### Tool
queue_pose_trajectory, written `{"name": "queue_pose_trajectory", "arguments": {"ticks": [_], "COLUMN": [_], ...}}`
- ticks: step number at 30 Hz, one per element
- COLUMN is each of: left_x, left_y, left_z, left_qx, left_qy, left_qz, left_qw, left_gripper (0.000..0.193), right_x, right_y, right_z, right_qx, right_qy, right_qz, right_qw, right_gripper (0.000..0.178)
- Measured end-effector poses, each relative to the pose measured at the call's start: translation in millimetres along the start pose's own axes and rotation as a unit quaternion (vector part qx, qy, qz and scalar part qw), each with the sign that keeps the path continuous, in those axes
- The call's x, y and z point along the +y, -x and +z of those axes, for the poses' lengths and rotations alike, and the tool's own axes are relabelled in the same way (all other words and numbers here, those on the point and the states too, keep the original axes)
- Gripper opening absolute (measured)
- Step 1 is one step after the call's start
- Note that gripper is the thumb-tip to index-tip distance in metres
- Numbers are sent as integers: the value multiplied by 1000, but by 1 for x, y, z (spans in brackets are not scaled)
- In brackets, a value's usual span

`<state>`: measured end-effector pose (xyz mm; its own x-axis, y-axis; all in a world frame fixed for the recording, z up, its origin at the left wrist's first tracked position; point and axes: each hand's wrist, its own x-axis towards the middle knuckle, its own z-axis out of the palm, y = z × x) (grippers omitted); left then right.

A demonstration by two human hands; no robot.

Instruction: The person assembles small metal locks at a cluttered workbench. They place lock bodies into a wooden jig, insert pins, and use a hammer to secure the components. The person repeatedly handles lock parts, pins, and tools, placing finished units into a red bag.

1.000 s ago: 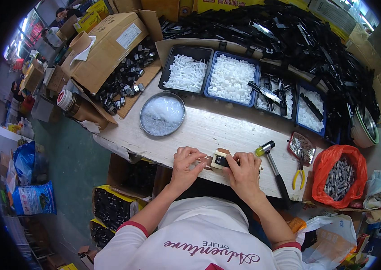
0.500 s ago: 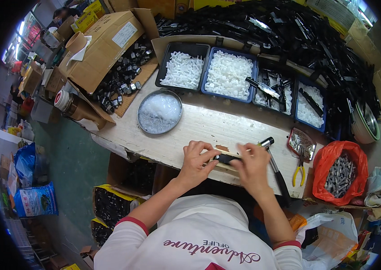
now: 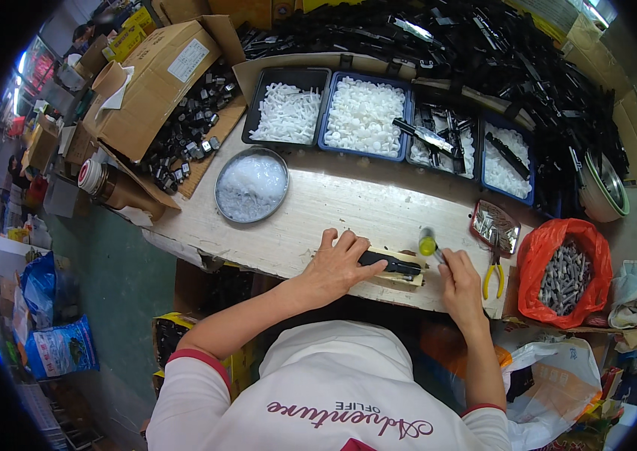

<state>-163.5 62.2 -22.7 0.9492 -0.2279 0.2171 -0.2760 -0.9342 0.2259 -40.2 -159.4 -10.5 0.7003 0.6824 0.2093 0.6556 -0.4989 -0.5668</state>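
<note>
My left hand (image 3: 339, 264) presses a black elongated part (image 3: 397, 264) down in a pale wooden fixture (image 3: 413, 279) at the bench's front edge. Its fingers wrap over the part's left end, and the thumb lies along it. My right hand (image 3: 460, 281) is closed round the handle of a hammer (image 3: 427, 243), just right of the fixture. The hammer's yellow-green face points toward the fixture, and its head is raised and slightly blurred. Most of the handle is hidden by my right hand.
Trays of white plastic pieces (image 3: 367, 113) line the back of the bench (image 3: 333, 197). A round metal dish (image 3: 217, 188) stands left. At right are a red dish (image 3: 512, 244) of small metal pins, yellow-handled pliers (image 3: 493, 278) and a red bag (image 3: 530, 293) of metal parts. Black parts (image 3: 469, 52) pile up behind.
My right hand has left the black part and lifted the hammer from the bench. My left hand has shifted to lie over the part. The whole view has moved slightly.
</note>
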Motion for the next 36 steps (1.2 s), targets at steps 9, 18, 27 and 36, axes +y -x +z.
{"name": "queue_pose_trajectory", "arguments": {"ticks": [9, 18, 27, 36], "left_x": [0, 1, -4, 3], "left_y": [-1, -5, -7, 6], "left_z": [-4, -6, 0, 13], "left_qx": [-19, -18, 53, 170], "left_qy": [-23, -11, 156, 216], "left_qz": [14, 18, -92, -129], "left_qw": [999, 1000, 982, 953], "left_gripper": [49, 43, 60, 64], "right_x": [-58, -59, -65, -67], "right_y": [16, 11, -10, -33], "right_z": [-31, -24, -20, 1], "right_qx": [47, -6, 35, -52], "right_qy": [70, 88, 30, 75], "right_qz": [-70, -54, -79, -72], "right_qw": [994, 995, 996, 993], "right_gripper": [19, 15, 13, 15]}}
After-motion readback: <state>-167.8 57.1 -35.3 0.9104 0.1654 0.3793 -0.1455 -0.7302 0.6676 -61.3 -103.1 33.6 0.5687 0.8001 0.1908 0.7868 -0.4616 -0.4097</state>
